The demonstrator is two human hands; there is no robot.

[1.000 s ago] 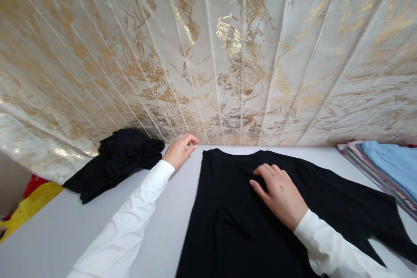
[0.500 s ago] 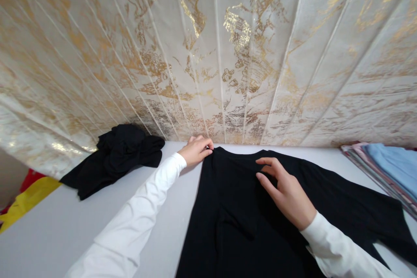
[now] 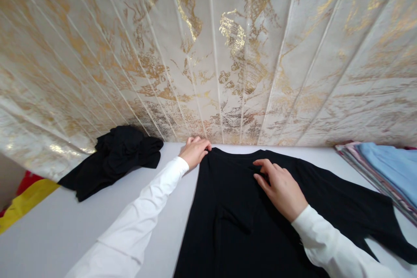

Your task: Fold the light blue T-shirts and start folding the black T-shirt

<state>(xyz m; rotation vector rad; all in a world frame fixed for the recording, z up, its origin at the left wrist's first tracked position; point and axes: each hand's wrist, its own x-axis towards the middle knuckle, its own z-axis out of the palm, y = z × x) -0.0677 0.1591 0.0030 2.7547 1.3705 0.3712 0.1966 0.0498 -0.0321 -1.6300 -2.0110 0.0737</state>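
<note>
A black shirt [image 3: 228, 234] lies spread out, with its neckline at the far side and one sleeve stretched to the right. A fold runs across its left part, where the other sleeve seems to be tucked over. At the shirt's far left corner, by the shoulder, my left hand [image 3: 194, 152] pinches the cloth between thumb and fingers. My right hand [image 3: 282, 187] is over the chest just below the neckline, its thumb and forefinger slightly apart with no cloth visible between them.
The white table [image 3: 130, 208] carries a crumpled black garment [image 3: 117, 156] at left and a stack of folded clothes [image 3: 387, 165] at right. Yellow cloth [image 3: 28, 200] shows at the left edge. A gold-patterned curtain [image 3: 208, 52] hangs along the table's far edge.
My right thumb and forefinger have come a little closer together over the shirt. My left hand stays at the shoulder corner. The whole view has shifted slightly.
</note>
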